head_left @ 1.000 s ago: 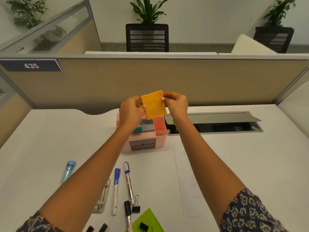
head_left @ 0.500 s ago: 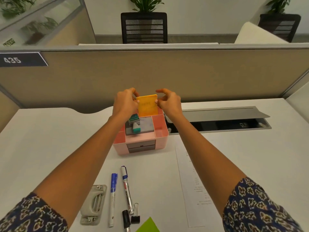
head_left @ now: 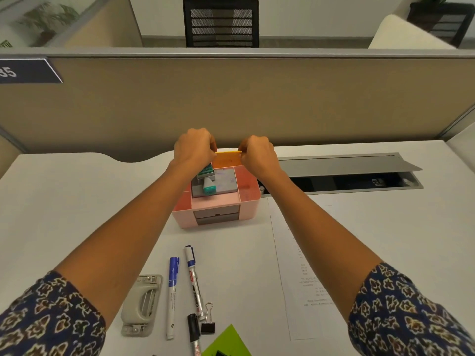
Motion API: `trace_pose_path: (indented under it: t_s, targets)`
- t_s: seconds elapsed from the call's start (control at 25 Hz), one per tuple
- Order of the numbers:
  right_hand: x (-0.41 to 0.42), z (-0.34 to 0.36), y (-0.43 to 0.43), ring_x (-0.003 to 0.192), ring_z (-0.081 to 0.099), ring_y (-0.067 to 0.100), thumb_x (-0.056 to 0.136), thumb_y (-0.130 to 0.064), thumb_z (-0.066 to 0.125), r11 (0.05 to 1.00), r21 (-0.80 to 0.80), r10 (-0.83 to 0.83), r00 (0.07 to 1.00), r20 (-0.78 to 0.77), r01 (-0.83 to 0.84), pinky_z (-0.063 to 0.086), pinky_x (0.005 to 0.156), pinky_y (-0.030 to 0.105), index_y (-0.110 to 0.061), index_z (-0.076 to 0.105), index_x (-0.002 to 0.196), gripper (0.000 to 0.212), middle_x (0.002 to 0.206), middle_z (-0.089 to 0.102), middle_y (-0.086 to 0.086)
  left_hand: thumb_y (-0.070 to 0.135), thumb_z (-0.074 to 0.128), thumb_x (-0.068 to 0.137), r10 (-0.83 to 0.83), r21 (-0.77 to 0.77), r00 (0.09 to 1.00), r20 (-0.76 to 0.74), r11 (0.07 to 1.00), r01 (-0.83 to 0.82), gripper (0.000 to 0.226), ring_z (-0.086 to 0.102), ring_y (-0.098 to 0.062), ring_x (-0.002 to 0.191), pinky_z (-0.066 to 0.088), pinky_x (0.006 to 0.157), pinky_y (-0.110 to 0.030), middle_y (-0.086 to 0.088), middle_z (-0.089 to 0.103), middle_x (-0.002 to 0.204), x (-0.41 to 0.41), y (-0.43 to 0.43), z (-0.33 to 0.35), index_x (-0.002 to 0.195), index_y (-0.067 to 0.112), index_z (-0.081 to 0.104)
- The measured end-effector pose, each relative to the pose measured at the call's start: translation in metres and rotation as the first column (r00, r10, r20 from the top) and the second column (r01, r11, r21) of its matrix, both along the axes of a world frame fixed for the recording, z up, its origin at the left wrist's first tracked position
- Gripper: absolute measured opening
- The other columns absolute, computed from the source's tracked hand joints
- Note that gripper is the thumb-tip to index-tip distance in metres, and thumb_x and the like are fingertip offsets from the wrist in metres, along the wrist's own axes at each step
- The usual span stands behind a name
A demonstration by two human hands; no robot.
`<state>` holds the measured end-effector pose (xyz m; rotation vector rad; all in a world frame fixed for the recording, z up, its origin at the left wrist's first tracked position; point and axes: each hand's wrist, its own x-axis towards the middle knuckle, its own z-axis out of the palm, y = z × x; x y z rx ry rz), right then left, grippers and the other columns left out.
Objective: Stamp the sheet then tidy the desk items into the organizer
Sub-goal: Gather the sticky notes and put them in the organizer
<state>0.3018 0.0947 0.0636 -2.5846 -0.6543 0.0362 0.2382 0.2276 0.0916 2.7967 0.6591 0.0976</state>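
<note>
At twelve o'clock: left hand point(head_left: 195, 150) and right hand point(head_left: 257, 152), fingers pinched on orange sticky-note pad point(head_left: 227, 159), entering pink plastic organizer point(head_left: 218, 201); stamp stowed; markers at six o'clock remain.

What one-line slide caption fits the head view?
Both hands, left and right, lower an orange sticky-note pad into the pink organizer.
</note>
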Motion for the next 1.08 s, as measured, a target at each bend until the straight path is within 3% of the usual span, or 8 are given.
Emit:
trace_pose_path:
  t_s: [0.2,0.28,0.56,0.72,1.08]
  targets:
    - [-0.002,0.001,0.001,0.075,0.054,0.021,0.090,-0.008,0.056,0.999,-0.037,0.040,0.994,0.106,-0.037,0.039,0.060,0.028,-0.011,0.063,0.100,0.013,0.093,0.066,0.011,0.028,0.073,0.080,0.032,0.113,0.999,-0.023,0.993,-0.029,0.010,0.063,-0.024,0.083,0.048,0.062,-0.032,-0.005,0.068,0.089,0.004,0.000,-0.001,0.088,0.021,0.071]
    - [-0.002,0.001,0.002,0.080,0.056,0.023,0.091,-0.010,0.057,0.997,-0.071,0.049,0.987,0.155,-0.038,0.037,0.062,0.027,-0.009,0.066,0.098,0.012,0.095,0.066,0.012,0.028,0.073,0.080,0.037,0.133,0.999,-0.024,0.991,-0.033,0.011,0.063,-0.024,0.082,0.047,0.062,-0.032,-0.005,0.068,0.088,0.005,0.000,-0.002,0.088,0.021,0.071]
    - [-0.007,-0.005,0.000,0.097,0.059,0.026,0.091,-0.012,0.058,0.999,-0.028,0.027,0.984,0.178,-0.023,0.046,0.073,0.029,-0.007,0.063,0.108,0.019,0.107,0.065,0.012,0.028,0.072,0.081,0.042,0.106,0.999,-0.005,0.993,-0.042,0.020,0.062,-0.024,0.086,0.042,0.060,-0.032,-0.007,0.068,0.095,0.001,0.000,-0.002,0.097,0.017,0.068]
    - [-0.013,0.002,-0.006,0.097,0.059,0.024,0.091,-0.014,0.058,1.000,0.022,-0.021,0.982,0.187,0.017,0.051,0.077,0.033,-0.008,0.063,0.109,0.020,0.108,0.065,0.011,0.031,0.068,0.085,0.080,0.026,0.990,0.113,0.996,-0.084,0.019,0.063,-0.026,0.090,0.045,0.063,-0.032,-0.006,0.070,0.097,-0.013,0.000,0.007,0.098,0.017,0.069]
    - [-0.074,0.023,-0.029,0.106,0.052,0.023,0.093,-0.029,0.055,0.994,0.067,-0.098,0.967,0.234,0.084,0.047,0.084,0.032,-0.013,0.062,0.109,0.024,0.116,0.062,0.008,0.035,0.063,0.088,0.167,-0.115,0.912,0.375,0.984,-0.133,0.022,0.065,-0.020,0.093,0.050,0.072,-0.031,-0.002,0.071,0.106,-0.088,-0.021,0.035,0.104,0.020,0.067]
